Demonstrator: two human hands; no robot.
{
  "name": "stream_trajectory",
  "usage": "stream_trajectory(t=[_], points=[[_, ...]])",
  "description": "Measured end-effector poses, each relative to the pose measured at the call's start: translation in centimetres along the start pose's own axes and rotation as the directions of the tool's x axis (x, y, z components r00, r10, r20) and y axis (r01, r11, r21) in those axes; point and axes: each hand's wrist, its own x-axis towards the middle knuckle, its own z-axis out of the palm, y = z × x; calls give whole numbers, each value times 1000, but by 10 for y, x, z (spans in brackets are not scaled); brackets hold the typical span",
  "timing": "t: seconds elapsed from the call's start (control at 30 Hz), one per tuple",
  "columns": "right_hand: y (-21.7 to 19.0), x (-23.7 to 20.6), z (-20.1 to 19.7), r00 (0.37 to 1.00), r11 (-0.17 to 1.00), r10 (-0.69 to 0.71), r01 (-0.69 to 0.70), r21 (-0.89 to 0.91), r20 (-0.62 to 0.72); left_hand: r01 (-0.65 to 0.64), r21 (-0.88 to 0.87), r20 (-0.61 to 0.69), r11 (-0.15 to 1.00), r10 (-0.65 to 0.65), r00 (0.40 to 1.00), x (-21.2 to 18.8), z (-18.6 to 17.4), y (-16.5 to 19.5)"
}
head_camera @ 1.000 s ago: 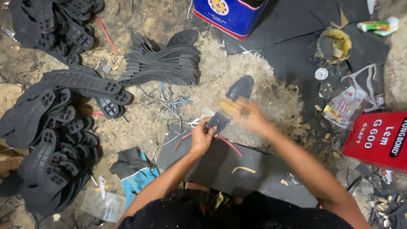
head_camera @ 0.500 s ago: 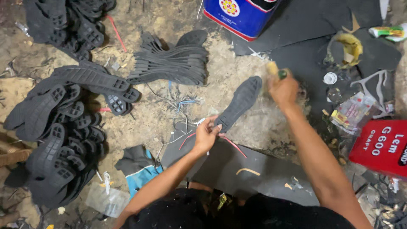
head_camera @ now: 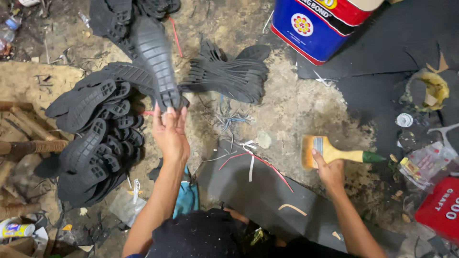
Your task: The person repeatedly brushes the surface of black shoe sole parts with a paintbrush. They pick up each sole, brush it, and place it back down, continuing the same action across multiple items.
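Now the right hand [head_camera: 330, 169] has brought the yellow-handled flat paintbrush [head_camera: 334, 152] back near the dark floor mat [head_camera: 267, 196], grip clamped on it. Left hand [head_camera: 169, 134], off the mat, now pinches a black treaded rubber sole [head_camera: 153, 52], lifted left of it. Farther off, beyond the mat: blue-and-red square tin [head_camera: 320, 24], contents unseen.

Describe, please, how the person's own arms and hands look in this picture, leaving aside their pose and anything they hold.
Both arms are bare from wrist to above the elbow, with no sleeves in view. The left hand and the right hand wear no gloves, and no rings, watch or bracelet can be seen. A dark garment covers the body below them.
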Motion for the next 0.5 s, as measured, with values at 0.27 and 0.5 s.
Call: stream_trajectory(t=[0.27, 0.5], points=[[1, -31, -25, 937, 935, -350, 348, 74, 17, 229, 275, 62, 934, -255, 965, -12, -48, -64], [-16, -72, -89, 991, 941, -80, 109, -320, 103, -202, 771, 386, 604, -191, 903, 40, 1, -71]])
